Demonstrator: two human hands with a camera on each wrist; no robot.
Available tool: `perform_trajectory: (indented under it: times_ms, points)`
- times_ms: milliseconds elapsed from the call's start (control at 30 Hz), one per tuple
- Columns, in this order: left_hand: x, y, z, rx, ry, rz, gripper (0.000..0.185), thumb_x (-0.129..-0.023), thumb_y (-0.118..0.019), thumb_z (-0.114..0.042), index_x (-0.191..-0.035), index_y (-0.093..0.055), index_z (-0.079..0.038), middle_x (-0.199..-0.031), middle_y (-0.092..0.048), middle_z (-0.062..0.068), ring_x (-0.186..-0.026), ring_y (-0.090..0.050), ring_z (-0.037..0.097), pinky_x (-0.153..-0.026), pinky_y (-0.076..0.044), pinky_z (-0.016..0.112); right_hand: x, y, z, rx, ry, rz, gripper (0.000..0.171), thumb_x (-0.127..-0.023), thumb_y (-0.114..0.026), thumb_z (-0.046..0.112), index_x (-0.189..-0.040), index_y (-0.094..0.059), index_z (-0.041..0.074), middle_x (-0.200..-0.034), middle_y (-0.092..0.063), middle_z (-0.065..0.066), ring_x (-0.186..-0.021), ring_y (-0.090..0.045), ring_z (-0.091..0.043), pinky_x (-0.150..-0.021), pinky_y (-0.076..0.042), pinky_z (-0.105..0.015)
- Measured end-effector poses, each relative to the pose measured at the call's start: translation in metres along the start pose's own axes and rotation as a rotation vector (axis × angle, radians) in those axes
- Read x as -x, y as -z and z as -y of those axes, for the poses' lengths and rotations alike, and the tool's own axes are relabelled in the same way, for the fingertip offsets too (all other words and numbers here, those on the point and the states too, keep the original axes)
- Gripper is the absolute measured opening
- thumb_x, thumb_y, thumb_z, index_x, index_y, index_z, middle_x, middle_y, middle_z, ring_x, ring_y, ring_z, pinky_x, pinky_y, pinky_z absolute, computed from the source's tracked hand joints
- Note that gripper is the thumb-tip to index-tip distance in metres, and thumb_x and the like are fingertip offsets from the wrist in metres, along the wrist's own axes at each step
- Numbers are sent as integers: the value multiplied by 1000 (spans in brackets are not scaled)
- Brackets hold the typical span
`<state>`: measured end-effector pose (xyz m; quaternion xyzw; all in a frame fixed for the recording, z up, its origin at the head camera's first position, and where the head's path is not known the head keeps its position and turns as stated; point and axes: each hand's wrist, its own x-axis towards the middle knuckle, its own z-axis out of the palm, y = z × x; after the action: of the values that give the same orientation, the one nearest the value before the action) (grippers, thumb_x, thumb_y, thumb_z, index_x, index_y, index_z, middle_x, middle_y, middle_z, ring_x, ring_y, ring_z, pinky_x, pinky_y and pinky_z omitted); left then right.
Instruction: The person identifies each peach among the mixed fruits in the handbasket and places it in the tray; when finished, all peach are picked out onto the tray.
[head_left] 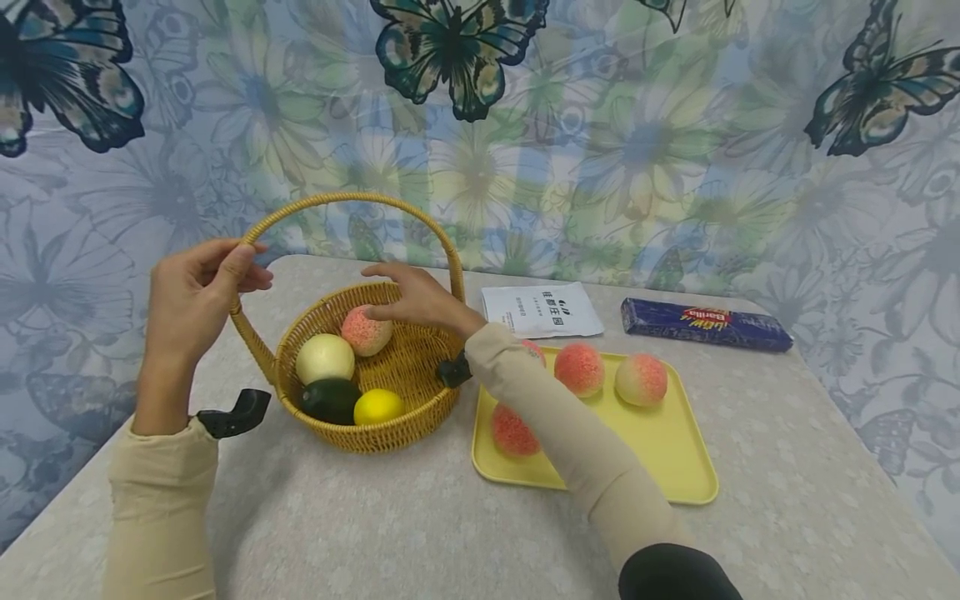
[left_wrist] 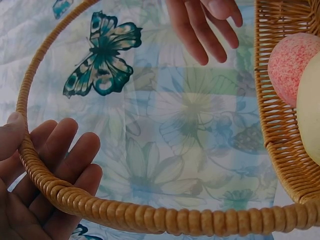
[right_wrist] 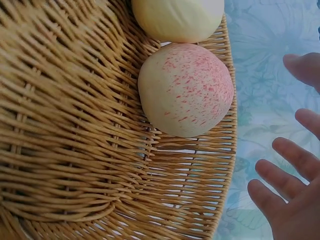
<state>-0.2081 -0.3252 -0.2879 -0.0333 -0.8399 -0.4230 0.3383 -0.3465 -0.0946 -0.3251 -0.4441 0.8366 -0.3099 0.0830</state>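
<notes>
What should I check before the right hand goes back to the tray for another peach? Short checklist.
1. Right hand free of the peach: ok, fingers spread above it, holding nothing.
2. Peach settled in the basket: ok, it rests beside the pale fruit.
3. Left hand steadying the handle: ok, fingers wrapped round it.
4. Peaches left on the tray: ok, several show, one partly behind the sleeve.
5. Room in the basket: ok, bare wicker on the right side.
6. Basket flat on the table: cannot tell.
</notes>
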Motion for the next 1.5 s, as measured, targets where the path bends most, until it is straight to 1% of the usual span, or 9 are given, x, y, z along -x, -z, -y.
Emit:
perform_trajectory:
  times_ms: [133, 300, 633, 900, 1033, 1167, 1267, 1400, 1500]
  points:
    - [-1, 0, 1, -1, -3, 0, 33, -98, -56, -27, -112, -68, -1, -72, -66, -18, -70, -65, -5, -63, -48, 10, -2, -3, -3, -13, -4, -3, 62, -91, -64, 38, -146, -40, 20, -150, -38, -1, -137, -38, -19, -106, -38, -34]
    - [-2, 0, 1, 3, -6, 4, 32, -98, -56, -27, -112, -69, -2, -72, -66, -17, -70, -65, -4, -64, -48, 10, -3, -8, -7, -28, -7, 46, 65, -92, -64, 35, -148, -36, 18, -151, -36, -1, -138, -36, -20, -107, -37, -34]
    - [-2, -1, 1, 12, -8, 11, 33, -98, -55, -27, -113, -68, -1, -74, -66, -16, -71, -65, -3, -67, -49, 10, -2, -16, -21, -46, -79, 116, 70, -90, -68, 29, -150, -32, 19, -154, -33, -1, -141, -31, -19, -109, -36, -35]
    - [1, 0, -1, 16, 6, 3, 33, -98, -56, -28, -112, -68, -1, -73, -66, -15, -71, -66, -2, -66, -49, 11, -3, -22, -23, -77, -67, 247, 82, -88, -69, 24, -154, -20, 19, -158, -22, -2, -143, -25, -23, -110, -34, -37]
    - [2, 0, -2, 17, 13, 1, 34, -98, -56, -28, -112, -68, -1, -73, -66, -15, -71, -66, -2, -67, -50, 11, -4, -25, -22, -63, -71, 287, 85, -88, -70, 23, -155, -17, 20, -159, -20, -4, -144, -24, -23, -111, -33, -38]
    - [2, 1, -3, 26, 12, 6, 34, -98, -56, -28, -113, -68, 0, -73, -67, -14, -71, -66, -1, -67, -50, 11, -7, -29, -23, -32, -57, 285, 82, -89, -69, 20, -154, -20, 17, -149, -38, -11, -132, -43, -24, -103, -41, -35]
    - [2, 1, -2, 31, 15, 10, 33, -98, -56, -28, -112, -68, -1, -73, -67, -13, -71, -66, -1, -66, -50, 11, -8, -33, -24, -46, -68, 264, 77, -89, -68, 18, -153, -25, 16, -138, -49, -13, -117, -54, -24, -93, -47, -32]
    - [1, 2, -1, 31, 25, 15, 33, -97, -56, -29, -112, -69, -3, -73, -67, -13, -72, -67, 0, -67, -50, 12, -7, -37, -26, -78, -112, 205, 68, -89, -69, 16, -148, -35, 18, -137, -49, -10, -115, -54, -22, -89, -48, -30]
    - [1, 2, -1, 30, 31, 15, 33, -97, -56, -29, -112, -69, -3, -74, -67, -13, -72, -67, 0, -68, -50, 12, -6, -39, -28, -107, -136, 156, 61, -88, -70, 15, -141, -41, 16, -139, -47, -9, -116, -53, -22, -90, -48, -30]
